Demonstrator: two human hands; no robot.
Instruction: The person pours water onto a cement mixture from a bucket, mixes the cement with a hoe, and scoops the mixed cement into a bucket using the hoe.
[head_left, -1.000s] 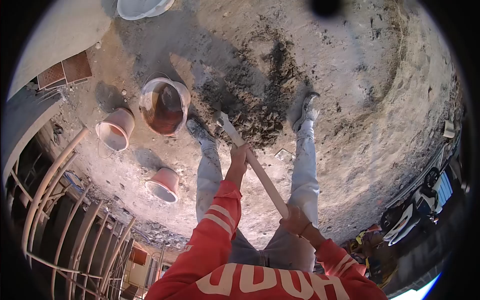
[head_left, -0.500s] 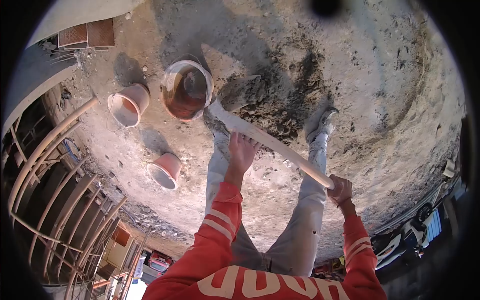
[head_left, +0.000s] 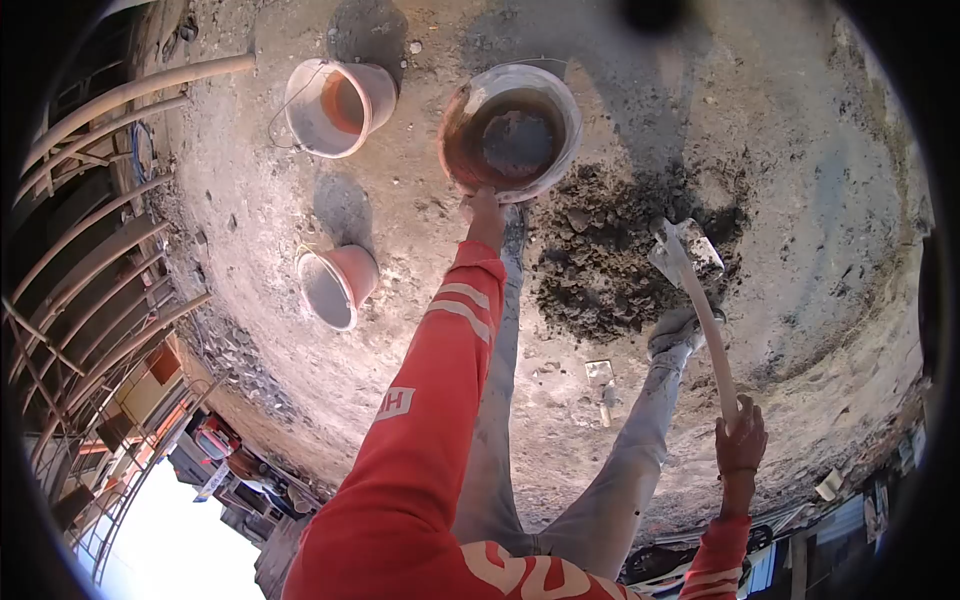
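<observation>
My left hand (head_left: 487,205) reaches forward and grips the near rim of a large bucket (head_left: 460,160); its fingertips are partly hidden. Dark wet-looking material lies inside that bucket. My right hand (head_left: 741,440) is closed around the end of the long wooden handle of a hoe (head_left: 712,330). The hoe's metal blade rests on a heap of dark, crumbly wet mix (head_left: 600,250) in front of my feet. Between my legs a small trowel (head_left: 600,385) lies on the ground.
Two smaller buckets, one upper left (head_left: 375,95) and one lower left (head_left: 356,275), lie tilted in view. Curved wooden poles (head_left: 130,95) line the left side. Vehicles and rubble appear along the lower edges. My shoe (head_left: 675,330) stands against the heap.
My left hand has let go of the hoe handle and moved to the large bucket's rim. The hoe has swung right with my right hand. The view has shifted.
</observation>
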